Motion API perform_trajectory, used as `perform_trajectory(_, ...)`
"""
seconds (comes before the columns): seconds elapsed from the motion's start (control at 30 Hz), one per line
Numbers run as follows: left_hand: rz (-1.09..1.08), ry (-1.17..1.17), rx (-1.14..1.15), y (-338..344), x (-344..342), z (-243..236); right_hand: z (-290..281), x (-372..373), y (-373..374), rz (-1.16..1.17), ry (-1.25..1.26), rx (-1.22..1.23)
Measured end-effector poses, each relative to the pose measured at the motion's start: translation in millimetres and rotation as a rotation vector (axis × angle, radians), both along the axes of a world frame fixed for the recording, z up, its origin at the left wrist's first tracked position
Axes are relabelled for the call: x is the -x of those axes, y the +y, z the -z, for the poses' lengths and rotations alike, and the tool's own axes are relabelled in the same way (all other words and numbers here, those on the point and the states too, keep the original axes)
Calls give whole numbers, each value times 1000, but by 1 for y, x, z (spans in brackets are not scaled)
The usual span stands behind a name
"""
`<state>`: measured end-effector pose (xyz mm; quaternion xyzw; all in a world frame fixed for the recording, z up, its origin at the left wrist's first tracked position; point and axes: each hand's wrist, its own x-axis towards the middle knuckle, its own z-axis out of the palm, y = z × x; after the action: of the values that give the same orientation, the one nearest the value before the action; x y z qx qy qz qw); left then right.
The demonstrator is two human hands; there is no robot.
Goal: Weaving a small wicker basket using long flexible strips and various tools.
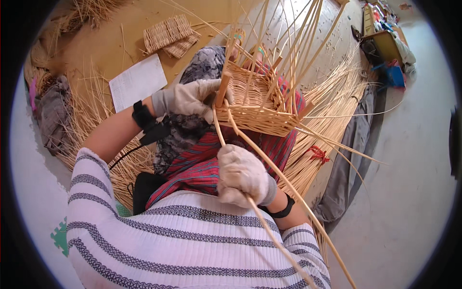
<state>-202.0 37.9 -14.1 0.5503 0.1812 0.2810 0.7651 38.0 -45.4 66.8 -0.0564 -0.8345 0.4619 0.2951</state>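
Note:
A partly woven wicker basket (269,120) rests on my lap, with tall upright stakes fanning away from its far side. My left hand (192,98), in a pale work glove, grips the basket's near left corner beside a thick wooden post (223,89). My right hand (242,174), also gloved, is closed in a fist round a long wicker strand (218,127) that runs from that corner down past my body. A second, thicker strand (288,185) loops from the same corner and passes to the right of my right hand, outside its grip.
Bundles of loose wicker rods (332,115) lie to my right, one bound with a red tie (317,154). More rods (91,115) spread to my left. Ahead lie woven panels (168,32) and a white sheet (138,82). Farther right stands a box (385,50) of assorted things.

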Motion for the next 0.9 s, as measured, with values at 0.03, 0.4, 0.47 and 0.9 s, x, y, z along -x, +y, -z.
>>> perform_trajectory(0.03,-48,19,44,-2,-4,0,2,-7,3,51,103,63)
perform_trajectory(0.4,-751,191,90,-37,-55,14,79,-47,105,89,906,1253)
perform_trajectory(0.47,-825,212,-17,-40,-68,18,85,-47,108,155,883,1227)
perform_trajectory(0.9,-1067,307,-20,-47,-79,47,86,-16,73,675,595,623)
